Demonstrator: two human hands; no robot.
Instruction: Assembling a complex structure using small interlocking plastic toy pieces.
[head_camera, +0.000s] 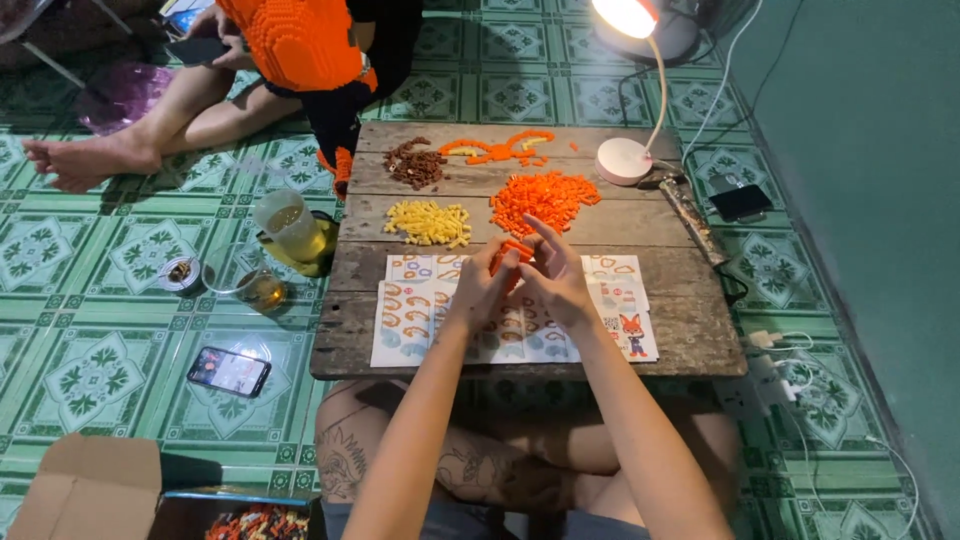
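Observation:
Both my hands meet over the middle of a low wooden table (690, 345). My left hand (478, 290) and my right hand (553, 275) pinch a small cluster of orange bricks (510, 250) between their fingertips. Under them lies an instruction sheet (420, 320) with orange shapes and a fox figure. Beyond the hands sit a pile of orange bricks (545, 197), a pile of yellow bricks (428, 222) and a pile of brown bricks (415, 165). A flat orange and yellow assembly (497, 150) lies at the table's far edge.
A desk lamp (625, 158) stands at the table's far right. A large orange brick figure (300, 45) stands before another person's legs (150, 125). A jug (290, 228), a glass (250, 280) and a phone (229, 371) lie on the tiled floor at left. A cardboard box (90, 490) is near left.

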